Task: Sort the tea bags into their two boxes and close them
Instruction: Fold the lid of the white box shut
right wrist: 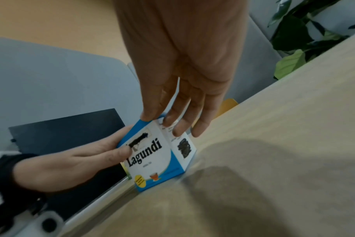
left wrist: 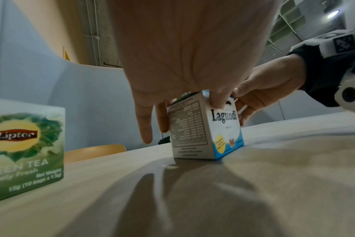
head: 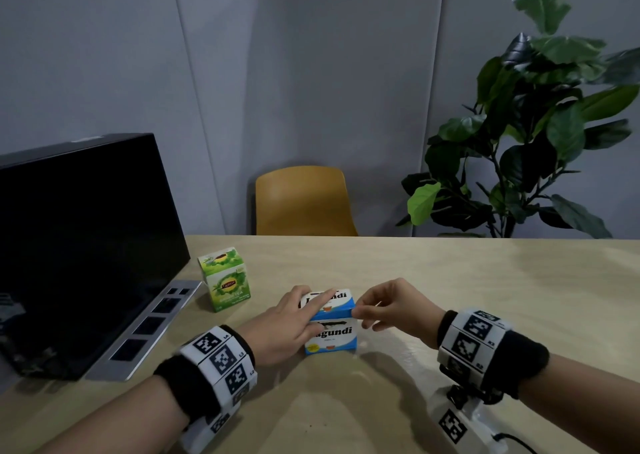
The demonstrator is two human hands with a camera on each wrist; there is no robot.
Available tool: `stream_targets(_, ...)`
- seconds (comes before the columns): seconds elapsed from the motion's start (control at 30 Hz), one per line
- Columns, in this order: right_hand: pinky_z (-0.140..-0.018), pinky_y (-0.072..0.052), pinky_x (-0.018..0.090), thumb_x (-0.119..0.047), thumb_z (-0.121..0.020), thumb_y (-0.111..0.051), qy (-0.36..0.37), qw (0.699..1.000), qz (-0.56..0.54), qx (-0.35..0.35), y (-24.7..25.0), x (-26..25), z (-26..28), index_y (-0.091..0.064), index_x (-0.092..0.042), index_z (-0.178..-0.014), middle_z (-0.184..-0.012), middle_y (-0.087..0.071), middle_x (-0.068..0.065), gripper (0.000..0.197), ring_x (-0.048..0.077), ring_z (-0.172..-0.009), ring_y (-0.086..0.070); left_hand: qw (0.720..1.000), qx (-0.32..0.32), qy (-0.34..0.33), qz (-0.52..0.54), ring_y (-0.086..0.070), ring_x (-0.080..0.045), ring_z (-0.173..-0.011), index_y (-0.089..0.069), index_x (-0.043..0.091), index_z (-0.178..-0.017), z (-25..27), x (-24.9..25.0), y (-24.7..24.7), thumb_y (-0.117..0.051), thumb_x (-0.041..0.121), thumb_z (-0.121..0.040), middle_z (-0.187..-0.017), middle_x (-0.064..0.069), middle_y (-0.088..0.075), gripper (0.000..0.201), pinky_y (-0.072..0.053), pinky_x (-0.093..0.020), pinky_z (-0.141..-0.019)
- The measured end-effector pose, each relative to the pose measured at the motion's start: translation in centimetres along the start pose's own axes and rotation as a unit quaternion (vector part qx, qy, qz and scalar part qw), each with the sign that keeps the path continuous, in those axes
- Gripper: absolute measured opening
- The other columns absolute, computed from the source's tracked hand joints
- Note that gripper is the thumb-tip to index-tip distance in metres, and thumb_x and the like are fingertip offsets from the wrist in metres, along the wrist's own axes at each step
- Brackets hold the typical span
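Note:
The blue and white Lagundi box [head: 333,342] [left wrist: 223,128] [right wrist: 152,157] stands upright on the table in front of me with its lid down. My left hand [head: 318,309] holds it from the left, with the index finger lying across the lid and the thumb on the front face. My right hand [head: 356,313] [right wrist: 156,120] pinches the lid's right edge, thumb on top and fingers on the side panel. The green Lipton box [head: 227,280] [left wrist: 24,152] stands closed further back on the left, untouched. No loose tea bags are in view.
A black screen [head: 86,245] on a silver base [head: 149,329] fills the left of the wooden table [head: 485,297]. A yellow chair [head: 304,204] and a leafy plant [head: 536,124] stand behind the far edge, before grey partitions.

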State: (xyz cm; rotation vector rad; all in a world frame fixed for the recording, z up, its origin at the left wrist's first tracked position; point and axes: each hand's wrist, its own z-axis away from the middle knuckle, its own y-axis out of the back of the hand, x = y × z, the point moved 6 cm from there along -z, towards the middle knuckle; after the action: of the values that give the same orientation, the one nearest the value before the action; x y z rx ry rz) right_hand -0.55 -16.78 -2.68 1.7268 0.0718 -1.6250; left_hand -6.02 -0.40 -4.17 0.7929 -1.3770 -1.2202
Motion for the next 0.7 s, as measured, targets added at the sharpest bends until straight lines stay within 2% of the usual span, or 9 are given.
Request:
stream_targets(0.13,-0.053,-0.044,0.008,-0.027,-0.075,-0.075,0.071,0.985,0.149,0.044,1.0,-1.7,0.2,-0.063,-0.025,-0.07,-0.084,-0.071,-0.002,0.013,0.009,-0.067,-0.06,1.0,-0.005,0.001,-0.03,-0.027,-0.025,-0.135,0.004,0.055,-0.14,0.0,0.2,0.0,-0.028,0.044,-0.098,-0.15,-0.002,-0.009,0.054,-0.033,-0.037,-0.108)
stream_targets(0.23,-0.062,-0.051,0.015,-0.027,-0.074,-0.076,0.09,0.987,0.121,0.047,1.3,-2.5,0.2,-0.056,-0.028,-0.091,-0.101,-0.06,-0.007,0.027,0.015,-0.084,-0.065,0.999,0.007,-0.006,-0.046,-0.03,-0.025,-0.133,0.005,0.062,-0.135,0.1,0.4,0.1,-0.028,0.045,-0.098,-0.149,-0.003,-0.013,0.053,-0.034,-0.037,-0.107)
stream_targets(0.33,-0.073,-0.055,0.028,-0.031,-0.083,-0.067,0.027,0.997,0.066,-0.013,0.2,-2.2,-0.3,-0.055,-0.026,-0.113,-0.113,-0.057,-0.002,0.033,0.018,-0.099,-0.062,0.999,0.009,-0.003,-0.046,-0.03,-0.025,-0.132,0.004,0.06,-0.136,0.1,0.5,0.0,-0.028,0.045,-0.098,-0.149,-0.003,-0.012,0.053,-0.035,-0.037,-0.105)
stream_targets(0.47,-0.081,-0.048,0.037,-0.013,-0.086,-0.063,-0.087,0.988,-0.1,-0.08,-1.4,-0.8,-0.4,-0.052,-0.022,-0.119,-0.12,-0.057,0.01,0.036,0.022,-0.101,-0.055,0.999,-0.003,0.001,-0.055,-0.019,-0.025,-0.138,0.0,0.052,-0.142,0.1,0.6,-0.1,-0.029,0.043,-0.098,-0.152,-0.003,-0.006,0.053,-0.029,-0.039,-0.111)
stream_targets(0.53,-0.082,-0.047,0.038,-0.011,-0.087,-0.062,-0.095,0.983,-0.131,-0.091,-1.6,-0.7,-0.4,-0.05,-0.025,-0.123,-0.123,-0.055,0.009,0.041,0.022,-0.104,-0.054,0.999,-0.02,0.0,-0.028,-0.012,-0.023,-0.141,0.0,0.049,-0.144,0.3,0.6,-0.1,-0.031,0.046,-0.097,-0.154,0.0,-0.003,0.056,-0.025,-0.039,-0.113)
stream_targets(0.57,-0.083,-0.047,0.037,-0.016,-0.086,-0.063,-0.078,0.988,-0.106,-0.087,-1.5,-0.9,-0.4,-0.048,-0.029,-0.125,-0.127,-0.051,0.006,0.044,0.021,-0.11,-0.053,1.0,-0.022,0.0,-0.003,-0.008,-0.021,-0.142,-0.001,0.046,-0.145,0.4,0.5,0.1,-0.033,0.048,-0.096,-0.155,0.001,-0.002,0.058,-0.021,-0.04,-0.115)
stream_targets(0.6,-0.086,-0.048,0.035,-0.023,-0.085,-0.065,-0.051,0.994,-0.049,-0.084,-1.4,-1.3,-0.5,-0.045,-0.033,-0.128,-0.131,-0.045,0.002,0.049,0.021,-0.117,-0.05,1.0,0.001,0.002,0.024,-0.005,-0.019,-0.143,-0.003,0.043,-0.146,0.6,0.1,0.9,-0.036,0.049,-0.095,-0.156,0.001,-0.002,0.061,-0.017,-0.042,-0.116)
stream_targets(0.63,-0.09,-0.047,0.034,-0.03,-0.082,-0.068,-0.023,0.995,0.028,-0.089,-1.4,-1.7,-0.7,-0.04,-0.037,-0.132,-0.136,-0.039,-0.002,0.057,0.021,-0.123,-0.045,0.997,0.059,0.008,0.054,-0.004,-0.019,-0.143,-0.008,0.038,-0.147,0.7,-0.7,2.3,-0.039,0.047,-0.095,-0.157,0.0,-0.006,0.062,-0.013,-0.042,-0.116)
stream_targets(0.7,-0.102,-0.042,0.033,-0.035,-0.077,-0.072,0.027,0.977,0.182,-0.111,-2.0,-2.4,-1.1,-0.032,-0.037,-0.137,-0.142,-0.033,-0.003,0.072,0.02,-0.129,-0.038,0.964,0.237,0.052,0.106,-0.013,-0.022,-0.141,-0.024,0.025,-0.146,1.5,-3.6,6.3,-0.047,0.039,-0.094,-0.153,-0.007,-0.02,0.059,-0.014,-0.041,-0.115)
